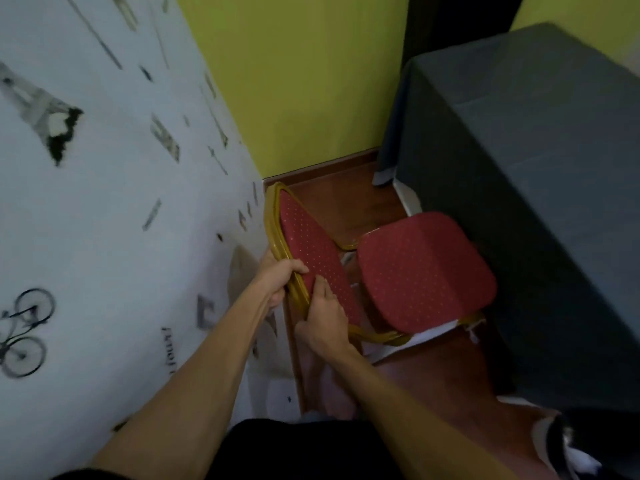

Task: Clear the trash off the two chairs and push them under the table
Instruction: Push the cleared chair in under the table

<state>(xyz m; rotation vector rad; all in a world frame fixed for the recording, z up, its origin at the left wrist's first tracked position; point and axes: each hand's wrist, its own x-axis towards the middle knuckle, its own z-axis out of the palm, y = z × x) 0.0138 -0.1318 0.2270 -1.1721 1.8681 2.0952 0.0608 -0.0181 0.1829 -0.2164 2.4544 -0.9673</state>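
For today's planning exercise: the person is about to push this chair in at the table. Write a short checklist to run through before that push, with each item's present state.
1. Seat free of trash: ok, none shows on it.
2. Left hand gripping the chair back: ok, fingers wrap its gold frame.
3. Right hand on the chair back: ok.
4. Seat facing the table: ok.
5. Room under the tablecloth: cannot tell.
6. Second chair: cannot tell, not in view.
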